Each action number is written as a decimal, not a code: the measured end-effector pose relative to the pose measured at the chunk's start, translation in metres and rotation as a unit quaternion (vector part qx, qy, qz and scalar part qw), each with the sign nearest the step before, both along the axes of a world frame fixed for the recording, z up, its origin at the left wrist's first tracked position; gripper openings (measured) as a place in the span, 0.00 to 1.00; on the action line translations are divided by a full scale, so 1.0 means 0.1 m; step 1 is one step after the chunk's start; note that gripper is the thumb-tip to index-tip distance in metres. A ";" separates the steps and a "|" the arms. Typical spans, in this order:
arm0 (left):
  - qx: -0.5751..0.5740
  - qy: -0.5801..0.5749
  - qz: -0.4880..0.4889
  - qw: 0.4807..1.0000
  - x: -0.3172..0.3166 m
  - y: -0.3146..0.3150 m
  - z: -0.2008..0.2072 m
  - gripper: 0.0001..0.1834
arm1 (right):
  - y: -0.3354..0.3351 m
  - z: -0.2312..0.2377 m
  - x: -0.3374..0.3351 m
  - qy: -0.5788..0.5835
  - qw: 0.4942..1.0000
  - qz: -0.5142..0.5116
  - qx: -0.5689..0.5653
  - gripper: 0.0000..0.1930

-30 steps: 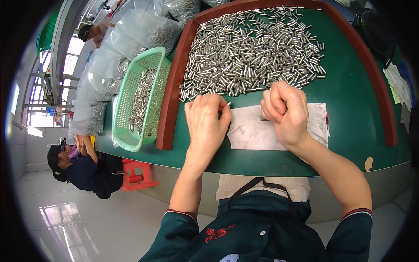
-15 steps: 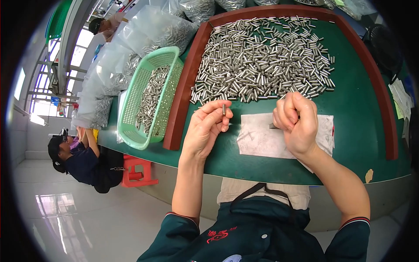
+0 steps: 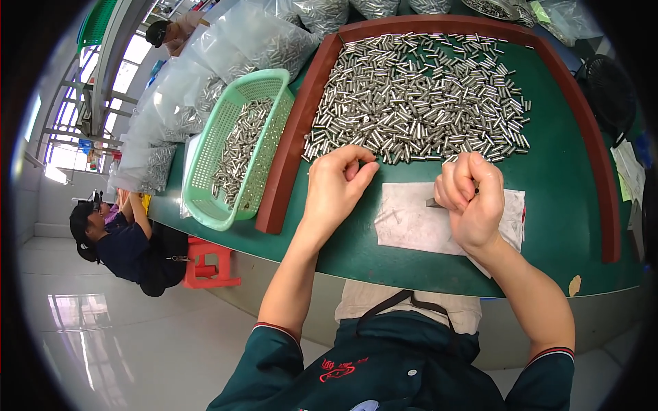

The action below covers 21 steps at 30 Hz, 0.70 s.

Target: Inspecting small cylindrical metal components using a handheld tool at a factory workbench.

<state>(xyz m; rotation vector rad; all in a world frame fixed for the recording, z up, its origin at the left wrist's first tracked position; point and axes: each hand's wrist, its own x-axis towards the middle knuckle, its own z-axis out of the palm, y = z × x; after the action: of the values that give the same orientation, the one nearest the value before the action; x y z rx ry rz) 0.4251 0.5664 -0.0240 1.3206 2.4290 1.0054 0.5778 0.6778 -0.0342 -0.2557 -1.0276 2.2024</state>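
Observation:
Many short steel pins [image 3: 418, 103] lie heaped on the green tabletop inside a brown raised border. At the heap's near left edge is my left hand [image 3: 336, 188], back upward, fingers curled and thumb drawn toward the index finger. Whatever it may hold is hidden. My right hand [image 3: 473, 202] is closed in a fist over a stained white cloth [image 3: 411, 222]. A small grey metal piece [image 3: 432, 203] juts from the left side of that fist; the rest of it is covered by the fingers.
Left of the brown border [image 3: 291, 144] stands a green perforated basket [image 3: 199, 181] with pins inside. Clear plastic bags [image 3: 205, 89] of pins line the table's left and far sides. A black fan [image 3: 604, 92] sits at the right. Two other people are at the left.
My left hand has turned over, back upward, and reached slightly toward the heap; the pin that showed between its fingers is out of sight. My right hand stays closed over the cloth.

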 end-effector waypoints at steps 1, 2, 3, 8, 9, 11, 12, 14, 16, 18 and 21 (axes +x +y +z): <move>0.006 0.065 -0.017 0.998 0.02 0.03 -0.02 0.05 | 0.00 0.00 0.00 -0.001 1.000 0.000 0.000 0.19; 0.011 0.130 -0.034 0.991 0.03 0.06 -0.04 0.06 | 0.00 0.00 0.00 0.001 1.000 0.000 0.001 0.19; 0.013 0.154 -0.038 0.987 0.03 0.09 -0.08 0.05 | 0.00 0.00 0.00 0.001 1.000 -0.002 0.001 0.19; -0.004 0.208 -0.077 0.975 -0.01 0.12 -0.08 0.04 | 0.00 -0.01 0.00 0.000 1.000 -0.003 0.001 0.19; 0.011 0.204 -0.096 0.974 0.00 0.13 -0.10 0.04 | 0.01 -0.02 0.01 -0.001 1.000 -0.002 0.002 0.19; 0.054 0.132 -0.122 0.982 0.07 0.15 -0.11 0.04 | 0.02 -0.04 0.02 -0.001 1.000 0.000 0.008 0.19; 0.039 0.037 -0.114 0.992 0.17 0.16 -0.04 0.03 | 0.03 -0.03 0.02 -0.001 1.000 -0.002 0.007 0.19; 0.039 -0.104 -0.096 0.989 0.33 0.16 0.01 0.04 | 0.02 -0.01 0.02 0.003 1.000 -0.001 0.010 0.19; 0.016 -0.053 -0.091 0.994 0.41 0.16 -0.06 0.05 | 0.01 -0.01 0.00 0.003 1.000 0.001 0.009 0.19; -0.006 -0.022 -0.080 0.997 0.45 0.16 -0.07 0.06 | 0.01 -0.03 0.00 0.009 1.000 0.004 0.005 0.19; -0.031 0.025 -0.073 0.997 0.44 0.10 -0.07 0.06 | -0.01 -0.02 -0.02 -0.003 1.000 -0.020 0.023 0.20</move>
<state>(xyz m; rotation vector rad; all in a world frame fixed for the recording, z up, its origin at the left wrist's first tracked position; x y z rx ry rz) 0.4691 0.5766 -0.0314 1.4929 2.3382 0.8634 0.5762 0.6768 -0.0364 -0.2608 -1.0669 2.1418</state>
